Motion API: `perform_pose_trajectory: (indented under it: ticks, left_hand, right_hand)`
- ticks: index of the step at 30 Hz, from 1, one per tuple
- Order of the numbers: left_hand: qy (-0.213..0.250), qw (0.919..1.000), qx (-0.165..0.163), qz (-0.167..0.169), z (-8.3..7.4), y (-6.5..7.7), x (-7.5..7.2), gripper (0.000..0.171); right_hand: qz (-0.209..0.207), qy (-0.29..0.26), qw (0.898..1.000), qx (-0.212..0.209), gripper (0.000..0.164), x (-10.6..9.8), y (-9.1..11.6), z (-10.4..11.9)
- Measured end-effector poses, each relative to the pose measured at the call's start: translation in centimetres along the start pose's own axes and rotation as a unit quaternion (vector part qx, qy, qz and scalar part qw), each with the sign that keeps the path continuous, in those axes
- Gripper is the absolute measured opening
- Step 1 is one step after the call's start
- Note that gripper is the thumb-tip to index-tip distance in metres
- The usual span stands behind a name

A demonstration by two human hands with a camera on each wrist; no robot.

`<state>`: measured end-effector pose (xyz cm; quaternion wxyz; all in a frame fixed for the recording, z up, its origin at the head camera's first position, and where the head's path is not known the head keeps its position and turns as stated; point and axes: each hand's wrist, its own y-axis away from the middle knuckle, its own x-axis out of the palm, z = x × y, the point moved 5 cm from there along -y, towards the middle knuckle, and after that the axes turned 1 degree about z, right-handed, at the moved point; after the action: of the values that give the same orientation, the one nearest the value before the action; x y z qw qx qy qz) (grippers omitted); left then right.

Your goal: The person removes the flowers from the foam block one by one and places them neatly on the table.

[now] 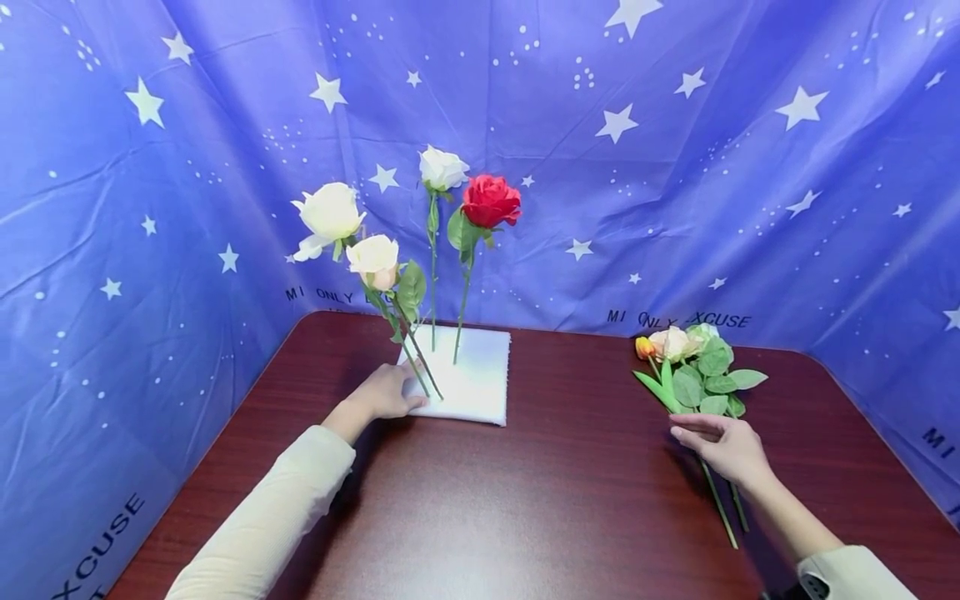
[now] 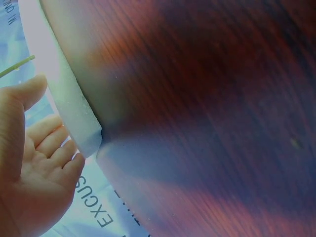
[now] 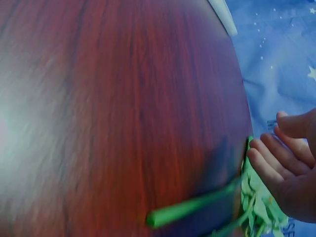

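A white foam board [image 1: 480, 387] lies on the table with two white roses [image 1: 330, 212] [image 1: 442, 169], a pale pink rose [image 1: 375, 260] and a red rose [image 1: 491, 202] standing in it on their stems. My left hand [image 1: 386, 392] holds the board's left edge; the left wrist view shows the thumb over its top and the fingers [image 2: 49, 140] bent along its side. At the right, my right hand [image 1: 723, 446] hovers over the stems of a bunch of flowers, fingers loosely extended and nothing in its grasp. That bunch has a peach rose [image 1: 672, 343], an orange tulip [image 1: 644, 347] and green leaves [image 1: 712, 358].
The dark red wooden table [image 1: 555, 500] stretches between the board and the loose flowers. Green stems [image 1: 720, 508] from the bunch point toward the front. A blue curtain [image 1: 555, 167] with white stars surrounds the table's back and sides.
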<state>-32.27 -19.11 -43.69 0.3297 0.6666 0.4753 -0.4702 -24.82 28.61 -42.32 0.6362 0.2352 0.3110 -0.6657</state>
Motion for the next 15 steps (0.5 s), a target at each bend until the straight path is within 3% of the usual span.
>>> perform_pose_trajectory:
  ticks: [8, 15]
  left_hand:
    - [-0.003, 0.9999, -0.006, 0.009, 0.1, 0.0, 0.1, 0.064]
    - [-0.008, 0.9999, -0.004, 0.011, 0.2, -0.2, 0.2, 0.065]
  right_hand:
    - [0.018, -0.078, 0.995, -0.067, 0.029, 3.4, -1.9, 2.7]
    - [0.045, -0.149, 0.981, -0.117, 0.028, 6.5, -3.9, 5.8]
